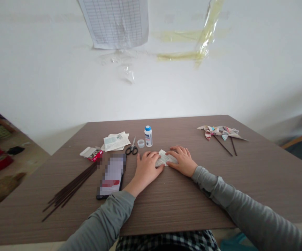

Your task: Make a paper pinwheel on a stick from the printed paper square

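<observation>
A small piece of printed paper point(163, 158) lies on the brown table between my two hands. My left hand point(148, 166) rests on its left side, fingers spread and lying flat. On its right side lies my right hand point(181, 160), its fingers also stretched out over the paper. Parts of the paper are hidden under the fingers. Just beyond stand a white bottle with a blue cap point(148, 136) and a small clear round cup point(141, 143). Black-handled scissors point(132, 149) lie to the left of the cup.
Left on the table point(193, 205) are a phone point(112, 176), thin dark sticks point(74, 184), an opened small red-and-white box point(92, 153) and a stack of printed papers point(116, 141). Paper pinwheels on sticks point(224, 133) lie at the back right. A white wall point(62, 80) borders the back edge.
</observation>
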The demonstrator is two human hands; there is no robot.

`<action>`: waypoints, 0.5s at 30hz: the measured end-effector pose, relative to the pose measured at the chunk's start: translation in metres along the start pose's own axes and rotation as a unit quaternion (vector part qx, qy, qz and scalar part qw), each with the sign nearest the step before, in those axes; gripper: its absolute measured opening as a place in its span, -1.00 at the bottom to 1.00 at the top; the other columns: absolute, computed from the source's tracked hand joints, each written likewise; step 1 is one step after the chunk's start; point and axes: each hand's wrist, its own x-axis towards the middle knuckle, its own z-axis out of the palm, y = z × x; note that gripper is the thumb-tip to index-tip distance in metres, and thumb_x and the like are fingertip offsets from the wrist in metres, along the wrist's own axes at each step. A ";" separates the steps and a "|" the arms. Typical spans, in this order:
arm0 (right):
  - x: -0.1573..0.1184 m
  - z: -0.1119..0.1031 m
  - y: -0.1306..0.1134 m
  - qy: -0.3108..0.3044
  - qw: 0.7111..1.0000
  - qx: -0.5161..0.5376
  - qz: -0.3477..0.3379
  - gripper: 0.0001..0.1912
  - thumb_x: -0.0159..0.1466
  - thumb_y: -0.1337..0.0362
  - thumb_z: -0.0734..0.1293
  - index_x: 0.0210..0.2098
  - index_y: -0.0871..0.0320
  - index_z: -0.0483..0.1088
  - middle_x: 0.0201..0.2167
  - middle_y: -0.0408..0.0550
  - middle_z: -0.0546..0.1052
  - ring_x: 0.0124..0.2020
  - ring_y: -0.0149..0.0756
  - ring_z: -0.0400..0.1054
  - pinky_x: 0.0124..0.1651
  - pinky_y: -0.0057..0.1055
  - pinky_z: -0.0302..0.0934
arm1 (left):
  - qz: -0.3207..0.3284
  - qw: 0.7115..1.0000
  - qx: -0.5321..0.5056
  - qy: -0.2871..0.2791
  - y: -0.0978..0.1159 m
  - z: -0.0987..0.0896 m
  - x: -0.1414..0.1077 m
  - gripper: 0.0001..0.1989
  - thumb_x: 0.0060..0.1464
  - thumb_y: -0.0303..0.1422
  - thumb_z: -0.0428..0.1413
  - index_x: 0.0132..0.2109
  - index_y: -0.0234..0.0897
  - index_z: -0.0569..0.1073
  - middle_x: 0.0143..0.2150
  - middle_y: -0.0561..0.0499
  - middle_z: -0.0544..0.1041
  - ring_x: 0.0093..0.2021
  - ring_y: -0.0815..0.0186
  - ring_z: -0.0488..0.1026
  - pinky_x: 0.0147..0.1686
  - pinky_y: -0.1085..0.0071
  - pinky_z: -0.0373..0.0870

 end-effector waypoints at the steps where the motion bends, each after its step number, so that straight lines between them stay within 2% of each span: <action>1: 0.000 -0.001 -0.002 0.000 1.000 -0.004 0.002 -0.47 0.67 -0.03 0.57 0.57 -0.21 0.74 0.70 0.15 0.59 0.81 0.34 0.31 0.89 0.53 0.07 | -0.002 1.000 0.000 0.006 0.002 0.000 0.000 -0.64 0.57 -0.24 0.42 0.40 0.00 0.83 0.63 -0.20 0.76 0.70 -0.39 0.55 0.82 -0.74 0.19; 5: -0.001 -0.006 -0.006 -0.011 1.000 -0.013 0.006 -0.42 0.68 -0.06 0.57 0.61 -0.18 0.70 0.73 0.19 0.56 0.81 0.35 0.31 0.90 0.54 0.02 | -0.012 1.000 0.001 0.014 0.008 0.000 -0.001 -0.63 0.57 -0.23 0.44 0.41 -0.05 0.82 0.59 -0.25 0.78 0.68 -0.42 0.57 0.83 -0.74 0.18; 10: -0.001 -0.008 -0.006 -0.034 0.999 -0.009 0.015 -0.41 0.71 -0.06 0.54 0.66 -0.22 0.66 0.76 0.16 0.53 0.84 0.34 0.27 0.93 0.53 -0.03 | -0.032 0.999 0.001 0.003 0.009 -0.003 -0.001 -0.49 0.54 -0.27 0.45 0.54 -0.02 0.75 0.62 -0.28 0.75 0.70 -0.44 0.55 0.80 -0.76 0.24; 15: 0.000 -0.007 -0.003 -0.032 0.999 -0.006 0.011 -0.42 0.71 -0.08 0.53 0.66 -0.25 0.66 0.75 0.13 0.53 0.82 0.33 0.27 0.92 0.56 -0.05 | -0.037 0.999 -0.003 -0.002 0.006 -0.004 -0.002 -0.39 0.55 -0.36 0.39 0.63 -0.02 0.68 0.67 -0.28 0.72 0.75 -0.42 0.50 0.81 -0.76 0.20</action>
